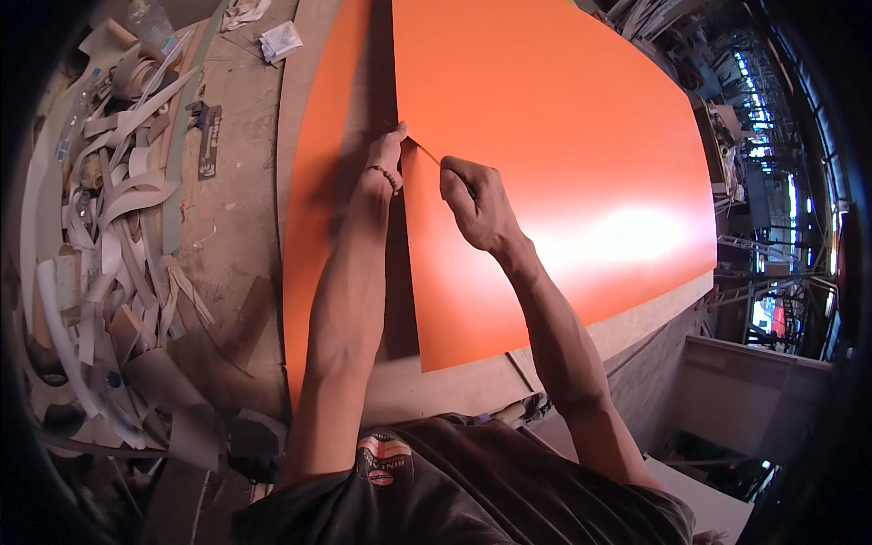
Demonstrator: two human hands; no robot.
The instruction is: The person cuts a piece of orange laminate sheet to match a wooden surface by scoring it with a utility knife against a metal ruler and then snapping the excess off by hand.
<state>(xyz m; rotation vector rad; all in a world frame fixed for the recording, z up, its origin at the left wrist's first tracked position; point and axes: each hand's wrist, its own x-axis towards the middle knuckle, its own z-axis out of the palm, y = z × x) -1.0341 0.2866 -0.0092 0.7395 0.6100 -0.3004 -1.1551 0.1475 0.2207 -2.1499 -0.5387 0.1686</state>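
Orange laminate sheet (563,163) lies split beneath both hands: left hand (386,154) presses flat to steady it, right hand (472,204) fisted around a thin scoring tool (425,152) at the seam

dark T-shirt (509,481), beaded bracelet (384,173), bare forearms

This is looking like a woodworking or laminate workshop. A big wooden surface (236,227) is carrying large orange sheets (554,163), and a heap of pale offcut strips (118,182) is piling up at the left. Behind, on the right, metal frames and stacked materials (754,182) are filling a long industrial hall.
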